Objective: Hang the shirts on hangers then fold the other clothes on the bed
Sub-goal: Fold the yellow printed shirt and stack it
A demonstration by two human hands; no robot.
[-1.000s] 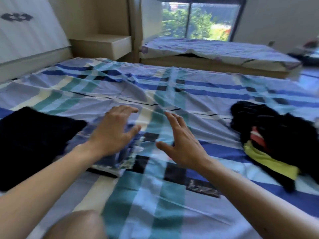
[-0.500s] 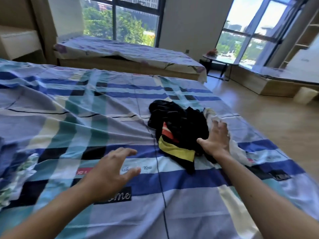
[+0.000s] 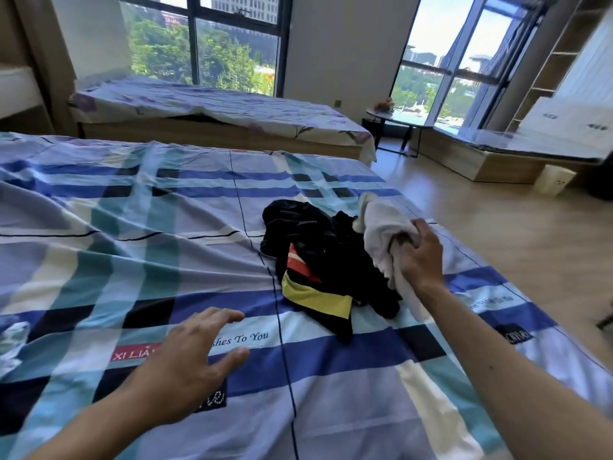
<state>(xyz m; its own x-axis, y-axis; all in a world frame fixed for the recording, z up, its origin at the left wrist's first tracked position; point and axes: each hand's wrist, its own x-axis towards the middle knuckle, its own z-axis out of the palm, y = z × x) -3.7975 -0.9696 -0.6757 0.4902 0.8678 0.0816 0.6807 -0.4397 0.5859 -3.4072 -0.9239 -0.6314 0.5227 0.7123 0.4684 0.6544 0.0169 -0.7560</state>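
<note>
My right hand (image 3: 420, 257) grasps a bunched white garment (image 3: 384, 234) at the right edge of the dark clothes pile (image 3: 318, 247) on the plaid bed (image 3: 132, 227), while my left hand (image 3: 189, 363) hovers nearer, fingers spread, holding nothing.

Strong daylight comes in through the far window (image 3: 232, 54) and the tall window on the right (image 3: 441, 74), so the room is bright. The sky in the right one is almost washed out. The wooden floor (image 3: 497, 227) has a pale sheen. The striped bed (image 3: 132, 227) is evenly lit, with soft shadows only in its creases. The white cloth (image 3: 381, 234) is smeared by motion. Wide-angle distortion bends the shelf (image 3: 557, 54) at far right.
</note>
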